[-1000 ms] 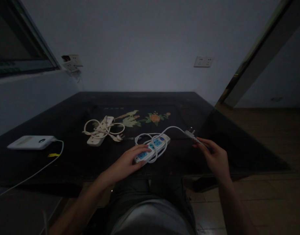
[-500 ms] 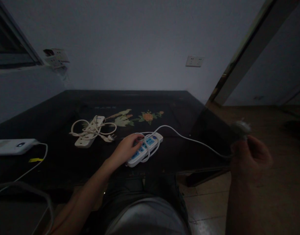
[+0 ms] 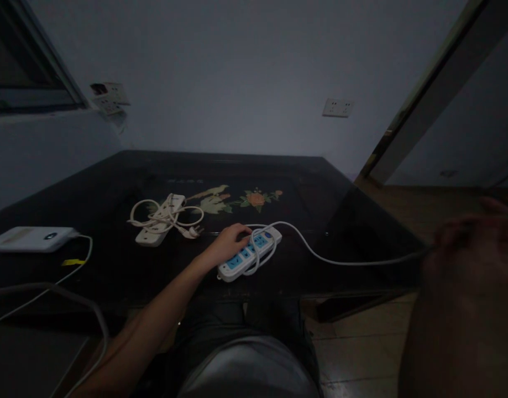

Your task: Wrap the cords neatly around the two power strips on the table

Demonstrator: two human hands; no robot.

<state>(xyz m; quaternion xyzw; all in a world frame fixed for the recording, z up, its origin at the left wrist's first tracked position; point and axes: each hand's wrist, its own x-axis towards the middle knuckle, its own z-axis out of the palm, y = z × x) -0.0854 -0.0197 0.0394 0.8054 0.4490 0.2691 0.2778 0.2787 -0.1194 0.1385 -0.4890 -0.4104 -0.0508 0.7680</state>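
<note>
A white power strip (image 3: 254, 252) with blue sockets lies near the front edge of the dark table (image 3: 113, 265), a loop of its cord still round it. My left hand (image 3: 231, 242) rests on the strip's left side, fingers curled over it, pressing it down. The strip's white cord (image 3: 345, 260) runs out to the right, stretched off the table edge into my right hand (image 3: 473, 249). That hand is close to the camera, blurred, and closed round the cord's end. The plug itself is hidden in it.
A second cream power strip (image 3: 162, 224) wrapped in its own cord lies at centre left. A white power bank (image 3: 30, 239) with a cable sits at far left. Wall sockets (image 3: 338, 107) are on the back wall. Tiled floor lies to the right.
My right hand has pulled the cord's plug end far out to the right and toward the camera, unwinding cord from the strip. My left hand stayed on the strip.
</note>
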